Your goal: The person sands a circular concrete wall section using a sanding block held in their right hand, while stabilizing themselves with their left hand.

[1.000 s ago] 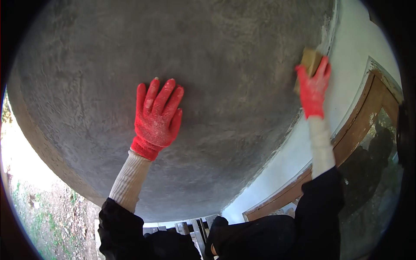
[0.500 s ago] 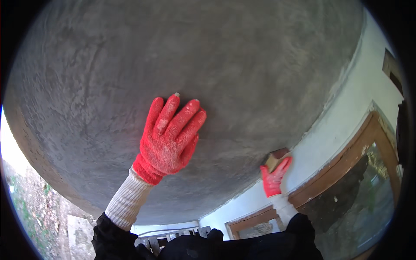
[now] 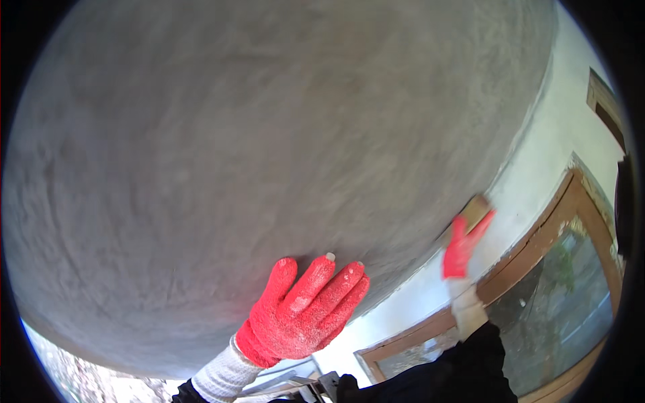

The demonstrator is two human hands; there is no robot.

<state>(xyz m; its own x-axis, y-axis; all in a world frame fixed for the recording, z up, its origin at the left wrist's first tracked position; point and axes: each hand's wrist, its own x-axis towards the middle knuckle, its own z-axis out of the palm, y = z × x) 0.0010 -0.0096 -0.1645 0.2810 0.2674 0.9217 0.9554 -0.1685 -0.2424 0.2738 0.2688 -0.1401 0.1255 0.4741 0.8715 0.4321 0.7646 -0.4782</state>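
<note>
A wide grey cement-like surface (image 3: 269,148), probably a ceiling or overhang, fills most of the view. My left hand (image 3: 306,312), in a red coated glove with whitish smears, has its fingers stretched out and slightly spread, resting at that surface's lower part; nothing is in it. Farther right, my right hand (image 3: 465,245) wears a matching red glove and is somewhat blurred. Its fingers grip a small tan block (image 3: 476,212), perhaps a float or sanding block, held against the grey surface where it meets the white wall. The block's working face is hidden.
The white wall (image 3: 531,181) curves along the right side. Below it is a brown wooden window frame (image 3: 531,250) with glass panes (image 3: 561,295). A small brown-framed opening (image 3: 605,107) lies higher up. Bright, pale ground (image 3: 87,369) shows at lower left.
My view has shifted. In the picture, the left hand sits lower and farther right, still open. My right hand has moved up and right along the wall joint with the block, which is now turned.
</note>
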